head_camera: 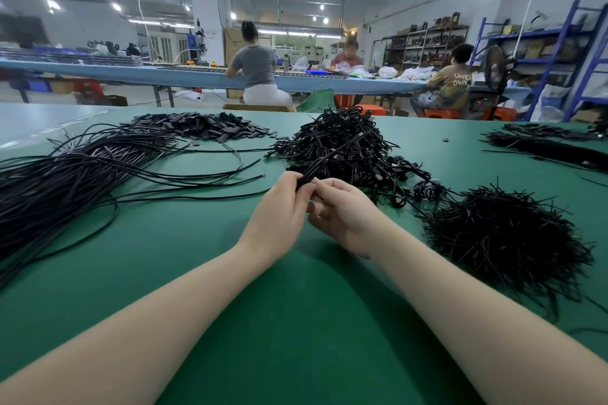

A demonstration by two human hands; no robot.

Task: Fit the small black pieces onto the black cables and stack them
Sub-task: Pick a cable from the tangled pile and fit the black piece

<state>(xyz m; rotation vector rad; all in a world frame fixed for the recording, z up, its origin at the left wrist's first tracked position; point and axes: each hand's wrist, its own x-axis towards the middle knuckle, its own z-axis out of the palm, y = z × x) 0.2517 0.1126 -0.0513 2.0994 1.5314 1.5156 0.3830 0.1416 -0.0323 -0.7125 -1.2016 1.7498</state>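
My left hand (283,207) and my right hand (342,210) meet over the middle of the green table (263,306). Both pinch a small bunch of black cables (332,154) that rises away from my fingers toward a tangled cable heap (342,141). Whether a small black piece sits between my fingertips is hidden. A flat pile of small black pieces (200,125) lies at the back left. Long loose black cables (75,174) fan across the left side.
A bristly mound of short black strips (503,237) sits to the right of my right arm. More black cable bundles (552,148) lie at the far right. Beyond the table edge, three people sit at a long blue bench (184,76).
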